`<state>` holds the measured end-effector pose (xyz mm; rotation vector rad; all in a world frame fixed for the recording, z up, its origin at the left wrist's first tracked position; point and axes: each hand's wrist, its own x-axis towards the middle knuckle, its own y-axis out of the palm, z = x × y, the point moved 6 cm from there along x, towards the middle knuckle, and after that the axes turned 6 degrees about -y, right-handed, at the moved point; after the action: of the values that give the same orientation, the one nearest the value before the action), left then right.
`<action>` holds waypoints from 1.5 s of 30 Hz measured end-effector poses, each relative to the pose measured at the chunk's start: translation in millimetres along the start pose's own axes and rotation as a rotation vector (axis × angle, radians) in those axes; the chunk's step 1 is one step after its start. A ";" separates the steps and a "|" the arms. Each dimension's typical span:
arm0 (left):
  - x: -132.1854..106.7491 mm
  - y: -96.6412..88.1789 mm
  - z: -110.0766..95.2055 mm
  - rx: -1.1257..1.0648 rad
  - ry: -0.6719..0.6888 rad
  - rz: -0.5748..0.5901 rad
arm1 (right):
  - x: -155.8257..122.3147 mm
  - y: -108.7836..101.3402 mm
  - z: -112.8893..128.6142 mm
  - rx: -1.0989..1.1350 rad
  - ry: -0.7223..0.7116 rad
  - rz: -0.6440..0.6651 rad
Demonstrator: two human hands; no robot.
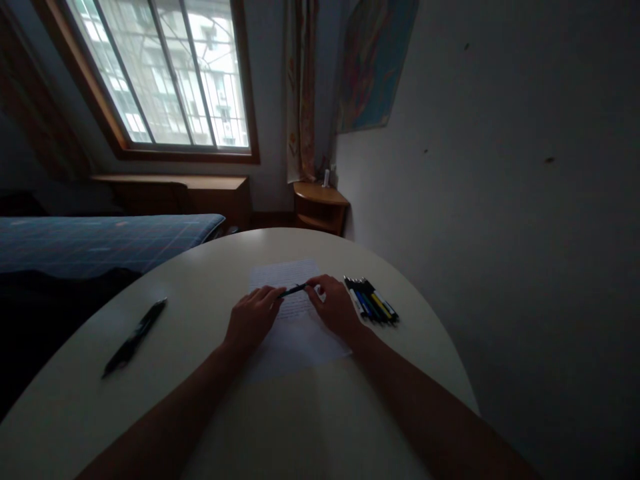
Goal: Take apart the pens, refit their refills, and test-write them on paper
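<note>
A dark pen [293, 291] is held level between my two hands, above a sheet of paper [300, 347] with lines of writing on its upper part. My left hand [254, 313] pinches one end of the pen. At the other end, the fingertips of my right hand [333, 300] are closed on it. Just right of my right hand lies a row of several pens [373, 301], dark with white, blue and yellow parts. Out to the left, a larger dark pen-like object [135, 339] with a pointed end rests apart from the paper.
The round pale table [280, 420] carries all of this. A bed with a blue checked cover [110, 240] stands beyond its left edge. The wall [500, 267] runs close along the right. A small corner shelf [320, 193] and a low wooden cabinet [215, 183] are behind.
</note>
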<state>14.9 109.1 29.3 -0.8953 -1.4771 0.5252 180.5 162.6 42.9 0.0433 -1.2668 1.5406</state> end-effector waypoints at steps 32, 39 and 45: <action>-1.5 -6.3 -14.2 -0.095 0.102 0.079 | -0.1 2.5 -22.7 -0.035 0.046 -0.028; -1.1 -2.0 -10.0 -0.013 0.032 0.108 | -6.6 11.6 -26.3 -0.224 0.146 0.163; -2.7 2.2 -7.8 0.015 0.023 0.150 | -8.3 13.3 -24.4 -0.208 0.169 0.215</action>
<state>22.8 106.8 27.0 -1.0027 -1.3903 0.6332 187.8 176.4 18.4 -0.3606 -1.3207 1.5488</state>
